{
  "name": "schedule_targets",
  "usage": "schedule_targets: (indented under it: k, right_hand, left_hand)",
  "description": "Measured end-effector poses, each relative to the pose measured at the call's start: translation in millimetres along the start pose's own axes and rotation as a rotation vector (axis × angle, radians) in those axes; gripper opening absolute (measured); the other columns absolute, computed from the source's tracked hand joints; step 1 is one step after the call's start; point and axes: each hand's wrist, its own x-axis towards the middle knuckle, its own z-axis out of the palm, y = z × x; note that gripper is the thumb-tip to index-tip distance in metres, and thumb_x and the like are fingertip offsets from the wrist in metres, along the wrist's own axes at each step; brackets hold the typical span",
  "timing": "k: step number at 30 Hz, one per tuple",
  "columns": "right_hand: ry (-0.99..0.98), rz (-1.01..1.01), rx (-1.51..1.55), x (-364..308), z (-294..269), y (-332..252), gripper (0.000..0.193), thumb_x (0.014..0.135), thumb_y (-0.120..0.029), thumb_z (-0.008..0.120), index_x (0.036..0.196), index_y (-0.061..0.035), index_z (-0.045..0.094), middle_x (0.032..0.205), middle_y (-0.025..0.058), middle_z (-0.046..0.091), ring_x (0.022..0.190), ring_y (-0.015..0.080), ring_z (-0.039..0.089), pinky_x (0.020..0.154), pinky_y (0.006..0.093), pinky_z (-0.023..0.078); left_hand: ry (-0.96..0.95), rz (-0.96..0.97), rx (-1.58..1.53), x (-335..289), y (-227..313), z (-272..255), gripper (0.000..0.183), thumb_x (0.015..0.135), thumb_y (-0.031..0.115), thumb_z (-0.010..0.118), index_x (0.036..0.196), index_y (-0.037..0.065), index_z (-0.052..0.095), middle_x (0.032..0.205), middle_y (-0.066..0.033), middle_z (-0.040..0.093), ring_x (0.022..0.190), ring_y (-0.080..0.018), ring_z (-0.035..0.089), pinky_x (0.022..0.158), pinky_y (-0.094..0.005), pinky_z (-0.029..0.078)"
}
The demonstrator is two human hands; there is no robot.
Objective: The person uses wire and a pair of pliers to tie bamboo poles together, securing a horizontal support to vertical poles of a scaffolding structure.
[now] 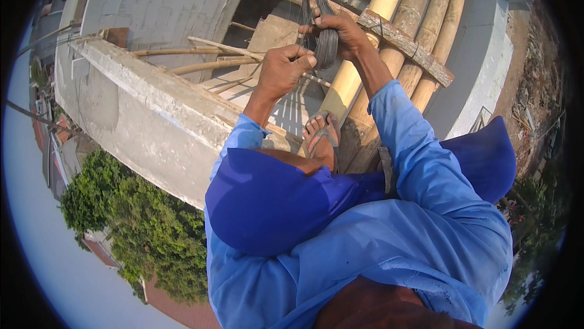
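Centrally held: a looped bundle of thin dark wire (327,49), on the far side of the scene between the two hands, its rounded end pointing near and its strands running off to the far edge.
Right hand: the right hand (344,31) is closed around the bundle, thumb and fingers wrapping it from the right.
Left hand: the left hand (283,69) is just left of the bundle, fingers curled in and thumb against the forefinger; whether a strand is pinched there, I cannot tell.
Bamboo: thick poles (415,10) lie side by side to the right of the wire, with a rough wooden crosspiece (406,48) across them.
Foot: a sandalled foot (321,137) is nearer than the hands, left of the poles.
Left side: a long concrete ledge (152,86), with green trees (146,225) beyond its outer side.
Right side: a pale grey wall (477,55).
Clothing: light-blue sleeves (413,140) and dark-blue trousers (267,207).
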Motion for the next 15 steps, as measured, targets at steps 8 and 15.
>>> schedule_targets:
  k: [8, 15]
  right_hand:
    - [-0.133, 0.021, -0.036, 3, -11, 4, 0.032, 0.076, -0.008, 0.063, 0.105, -0.0041, 0.052, 0.094, 0.0213, 0.065, 0.09, 0.0269, 0.066, 0.076, 0.0423, 0.057]
    - [-0.02, -0.012, -0.115, 8, -16, 7, 0.034, 0.076, -0.005, 0.061, 0.108, -0.0028, 0.051, 0.092, 0.021, 0.066, 0.082, 0.0262, 0.067, 0.075, 0.0408, 0.057]
  left_hand:
    - [0.1, -0.057, 0.12, -2, 8, -6, 0.016, 0.076, 0.014, 0.066, 0.077, -0.002, 0.065, 0.061, -0.0037, 0.06, 0.057, -0.0074, 0.05, 0.052, -0.0255, 0.04]
    - [0.239, 0.043, 0.291, -1, 8, 1, 0.018, 0.077, 0.014, 0.063, 0.071, -0.003, 0.061, 0.056, -0.0044, 0.055, 0.054, -0.0089, 0.048, 0.05, -0.0279, 0.039]
